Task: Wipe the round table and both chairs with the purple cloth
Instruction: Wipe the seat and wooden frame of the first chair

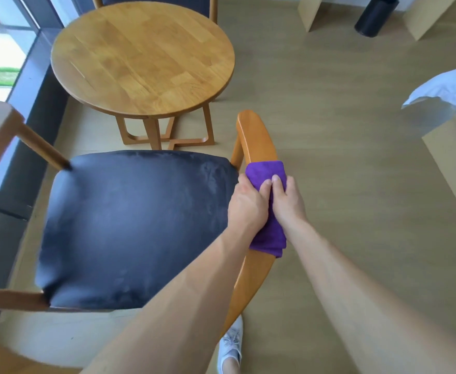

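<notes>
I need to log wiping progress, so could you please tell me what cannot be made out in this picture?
Head view only:
- Second chair: cut off by the top edge, partly behind the table.
- Armrest under the cloth: hidden by cloth and both hands, left, right.
- Near chair's backrest: cut off by the bottom edge.

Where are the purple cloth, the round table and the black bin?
purple cloth (266, 171): head view, front part wrapped over the armrest.
round table (143, 58): head view, middle of its top.
black bin (376, 16): head view, its side.

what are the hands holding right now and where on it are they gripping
Both hands, left hand and right hand, grip the folded purple cloth around its middle, wrapped over the near chair's orange wooden armrest; both cloth ends stick out.
</notes>
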`<state>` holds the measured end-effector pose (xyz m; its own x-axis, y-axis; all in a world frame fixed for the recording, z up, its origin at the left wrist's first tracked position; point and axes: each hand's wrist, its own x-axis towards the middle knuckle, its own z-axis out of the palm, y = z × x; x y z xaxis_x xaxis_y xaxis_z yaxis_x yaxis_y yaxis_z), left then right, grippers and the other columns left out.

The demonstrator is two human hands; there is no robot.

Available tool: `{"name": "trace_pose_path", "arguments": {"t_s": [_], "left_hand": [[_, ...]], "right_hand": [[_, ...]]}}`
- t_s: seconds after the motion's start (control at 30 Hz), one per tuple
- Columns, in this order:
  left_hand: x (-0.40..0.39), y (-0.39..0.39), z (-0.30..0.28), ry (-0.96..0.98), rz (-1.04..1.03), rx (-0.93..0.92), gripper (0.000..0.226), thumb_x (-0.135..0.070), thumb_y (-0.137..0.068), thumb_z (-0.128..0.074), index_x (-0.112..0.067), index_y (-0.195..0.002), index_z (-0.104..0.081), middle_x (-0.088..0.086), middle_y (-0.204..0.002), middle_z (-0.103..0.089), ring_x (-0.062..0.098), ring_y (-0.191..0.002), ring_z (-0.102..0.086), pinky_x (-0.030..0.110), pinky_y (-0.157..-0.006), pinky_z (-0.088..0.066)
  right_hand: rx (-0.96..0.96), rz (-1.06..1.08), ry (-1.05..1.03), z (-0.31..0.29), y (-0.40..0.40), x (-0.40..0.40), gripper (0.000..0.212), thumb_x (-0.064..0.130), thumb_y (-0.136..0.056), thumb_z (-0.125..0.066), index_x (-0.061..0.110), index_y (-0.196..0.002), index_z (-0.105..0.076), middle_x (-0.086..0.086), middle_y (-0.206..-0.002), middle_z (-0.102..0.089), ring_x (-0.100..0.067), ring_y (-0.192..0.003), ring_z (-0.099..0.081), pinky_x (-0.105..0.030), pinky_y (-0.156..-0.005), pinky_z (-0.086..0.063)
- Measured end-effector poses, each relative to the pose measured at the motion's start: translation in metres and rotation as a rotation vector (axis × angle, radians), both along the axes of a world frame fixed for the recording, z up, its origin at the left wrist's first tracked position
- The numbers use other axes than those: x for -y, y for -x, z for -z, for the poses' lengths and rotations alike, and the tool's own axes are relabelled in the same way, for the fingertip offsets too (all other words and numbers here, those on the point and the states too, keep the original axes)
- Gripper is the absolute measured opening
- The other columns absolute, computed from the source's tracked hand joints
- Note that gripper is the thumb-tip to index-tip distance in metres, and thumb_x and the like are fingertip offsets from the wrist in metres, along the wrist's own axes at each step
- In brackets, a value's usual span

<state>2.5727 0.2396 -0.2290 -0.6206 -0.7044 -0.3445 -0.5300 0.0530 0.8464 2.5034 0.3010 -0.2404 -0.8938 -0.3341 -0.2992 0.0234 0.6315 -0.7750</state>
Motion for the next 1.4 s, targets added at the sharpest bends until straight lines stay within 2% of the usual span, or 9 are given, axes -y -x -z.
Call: {"name": "trace_pose_path", "arguments": {"t_s": [0.17, 0.37, 0.6, 0.73, 0.93, 1.1, 1.27, 1.33, 1.4], "left_hand": [[-0.027, -0.053, 0.0, -0.03, 0.113, 0.014, 0.042, -0.048, -0.1, -0.047, -0.008, -0.114, -0.047, 0.012, -0.111, -0.063, 0.03, -0.1, -0.06, 0.032, -0.075, -0.036], [-0.044, -0.125, -0.001, 0.087, 0.337, 0.174, 0.047, -0.053, -0.1, -0.043, -0.008, -0.112, -0.05, 0.013, -0.103, -0.064, 0.034, -0.102, -0.062, 0.036, -0.076, -0.041], [-0.021, -0.206, -0.036, 0.428, 0.95, 0.488, 0.055, -0.049, -0.106, -0.02, -0.011, -0.126, -0.054, 0.012, -0.115, -0.057, 0.032, -0.101, -0.057, 0.04, -0.077, -0.043], [-0.01, -0.239, -0.062, 0.426, 0.956, 0.55, 0.057, -0.054, -0.104, -0.024, -0.01, -0.118, -0.057, 0.009, -0.113, -0.063, 0.029, -0.106, -0.06, 0.04, -0.085, -0.046], [0.015, -0.299, -0.079, 0.5, 0.967, 0.513, 0.053, -0.066, -0.099, -0.029, -0.019, -0.107, -0.052, 0.009, -0.11, -0.064, 0.028, -0.096, -0.058, 0.039, -0.075, -0.041], [0.052, -0.345, -0.08, 0.476, 0.955, 0.446, 0.06, -0.073, -0.093, -0.033, -0.02, -0.109, -0.055, 0.006, -0.106, -0.066, 0.028, -0.102, -0.06, 0.039, -0.076, -0.044], [0.08, -0.376, -0.082, 0.43, 0.972, 0.408, 0.055, -0.07, -0.096, -0.033, -0.023, -0.113, -0.056, 0.002, -0.111, -0.065, 0.025, -0.106, -0.06, 0.045, -0.088, -0.049], [0.085, -0.386, -0.076, 0.525, 0.928, 0.384, 0.055, -0.067, -0.097, -0.032, -0.021, -0.116, -0.057, 0.0, -0.115, -0.065, 0.023, -0.109, -0.059, 0.042, -0.093, -0.046], [0.083, -0.394, -0.067, 0.657, 0.859, 0.353, 0.057, -0.068, -0.098, -0.031, -0.021, -0.118, -0.058, -0.002, -0.116, -0.064, 0.019, -0.113, -0.057, 0.036, -0.1, -0.039]], "right_hand": [[0.054, 0.225, 0.052, 0.0, -0.068, -0.03, 0.041, 0.042, -0.103, -0.037, 0.013, -0.129, -0.049, -0.012, -0.125, -0.061, -0.032, -0.114, -0.056, -0.036, -0.092, -0.041], [0.156, 0.473, 0.166, -0.003, -0.161, -0.045, 0.039, 0.042, -0.103, -0.035, 0.018, -0.133, -0.044, -0.005, -0.116, -0.06, -0.024, -0.094, -0.054, -0.034, -0.087, -0.043], [0.552, 0.729, 0.388, -0.02, -0.271, -0.038, 0.039, 0.041, -0.104, -0.034, 0.021, -0.134, -0.048, -0.011, -0.123, -0.061, -0.032, -0.104, -0.062, -0.045, -0.087, -0.053], [0.642, 0.791, 0.483, -0.042, -0.311, -0.026, 0.03, 0.041, -0.105, -0.032, 0.025, -0.106, -0.058, -0.008, -0.103, -0.067, -0.03, -0.089, -0.066, -0.044, -0.077, -0.056], [0.685, 0.887, 0.373, -0.072, -0.366, 0.001, 0.049, 0.044, -0.103, -0.031, 0.013, -0.137, -0.048, -0.016, -0.132, -0.058, -0.037, -0.115, -0.059, -0.051, -0.102, -0.046], [0.803, 0.922, 0.333, -0.091, -0.401, 0.023, 0.051, 0.045, -0.104, -0.031, 0.014, -0.143, -0.041, -0.012, -0.144, -0.049, -0.038, -0.126, -0.05, -0.049, -0.099, -0.04], [1.025, 0.719, 0.242, -0.112, -0.424, 0.029, 0.052, 0.043, -0.104, -0.037, 0.007, -0.142, -0.04, -0.016, -0.142, -0.052, -0.036, -0.127, -0.053, -0.044, -0.105, -0.044], [1.097, 0.369, 0.013, -0.122, -0.42, 0.02, 0.047, 0.038, -0.103, -0.042, 0.002, -0.133, -0.045, -0.021, -0.131, -0.06, -0.035, -0.121, -0.059, -0.044, -0.098, -0.047], [0.964, -0.024, -0.237, -0.131, -0.404, 0.009, 0.035, 0.029, -0.102, -0.046, -0.001, -0.112, -0.06, -0.018, -0.095, -0.073, -0.03, -0.089, -0.073, -0.038, -0.075, -0.056]]}}
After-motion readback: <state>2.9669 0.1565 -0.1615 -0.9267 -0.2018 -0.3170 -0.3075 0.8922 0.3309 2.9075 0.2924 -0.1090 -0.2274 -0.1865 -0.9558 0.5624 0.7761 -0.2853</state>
